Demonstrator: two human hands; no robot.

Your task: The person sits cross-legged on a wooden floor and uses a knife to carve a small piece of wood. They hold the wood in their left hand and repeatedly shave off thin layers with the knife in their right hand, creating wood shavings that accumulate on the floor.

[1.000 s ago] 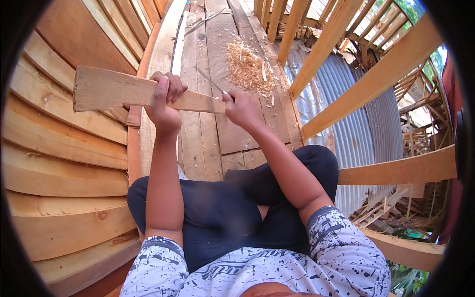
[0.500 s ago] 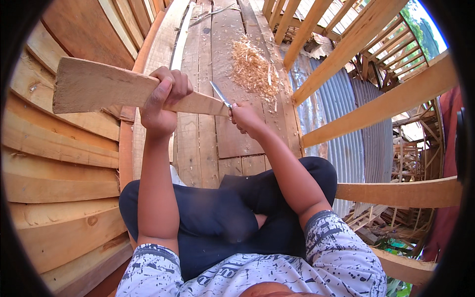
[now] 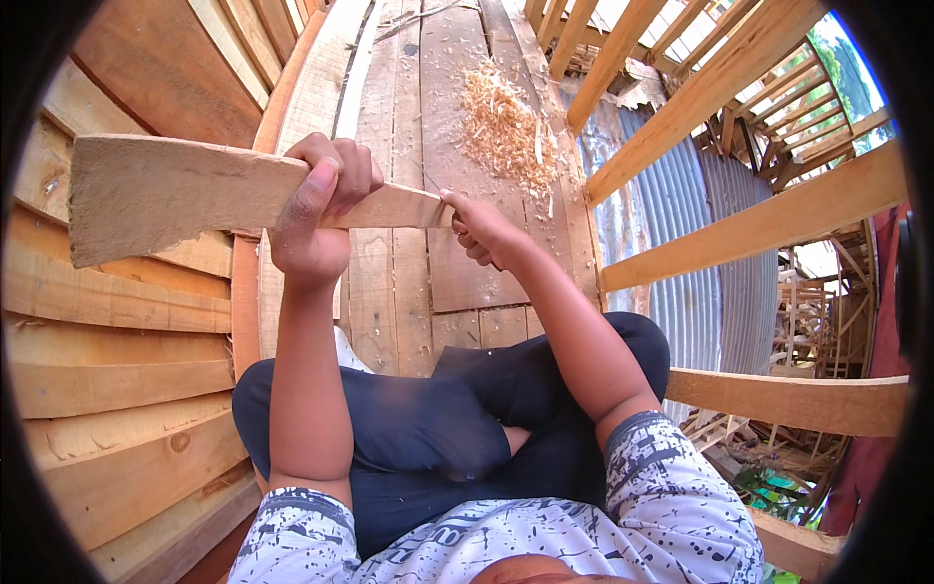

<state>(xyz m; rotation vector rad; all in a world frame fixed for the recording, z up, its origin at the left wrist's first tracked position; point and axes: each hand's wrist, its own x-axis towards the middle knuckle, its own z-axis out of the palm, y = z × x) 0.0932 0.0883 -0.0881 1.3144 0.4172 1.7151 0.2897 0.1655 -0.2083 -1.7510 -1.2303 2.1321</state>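
My left hand point(image 3: 323, 200) is wrapped round the middle of a flat, paddle-shaped piece of wood point(image 3: 180, 190), broad at its left end and narrowing toward the right. It is held up above my crossed legs. My right hand point(image 3: 479, 230) is closed at the narrow end, around the knife seen half a second ago. Hardly any of the blade can be made out now; the fingers and the wood hide most of it.
Curly wood shavings point(image 3: 506, 127) lie heaped on the plank floor point(image 3: 370, 292) ahead. A board wall point(image 3: 117, 365) rises at my left. Wooden railing slats point(image 3: 749, 229) stand at my right, with corrugated metal sheets point(image 3: 671, 253) beyond them.
The wood has shifted left and its broad face has turned more into view. The knife blade, plainly visible before, is now mostly hidden. Both hands keep their grip.
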